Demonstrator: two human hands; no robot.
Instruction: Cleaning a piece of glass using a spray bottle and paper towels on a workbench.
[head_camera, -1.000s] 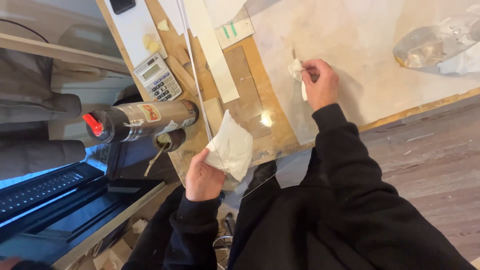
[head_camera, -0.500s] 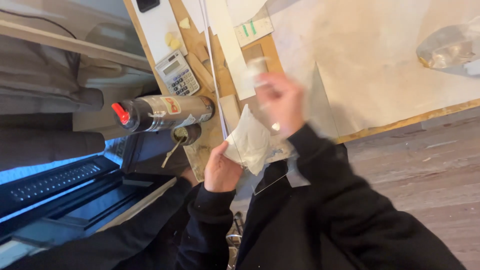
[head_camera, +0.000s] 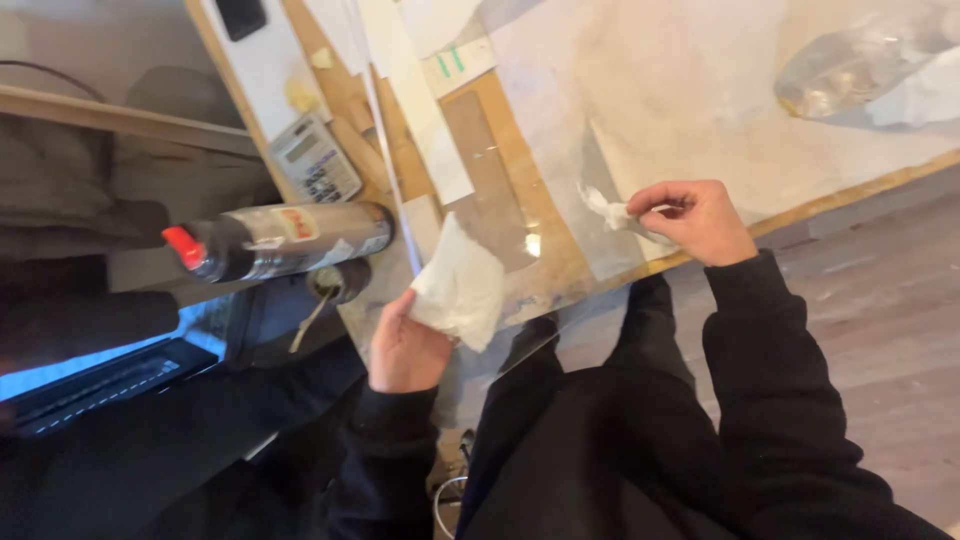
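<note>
Fingers of the right hand (head_camera: 695, 222) are pinching a small crumpled white wad (head_camera: 610, 210) against the clear sheet (head_camera: 560, 170), while the left hand (head_camera: 405, 350) is gripping a white cloth (head_camera: 460, 285)

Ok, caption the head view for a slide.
Left hand holds a white cloth; right hand pinches a crumpled wad on a clear sheet.

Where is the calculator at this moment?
In the head view, the calculator lies upper left on the table's wooden edge, just above the spray can and left of the long white strip.
</note>
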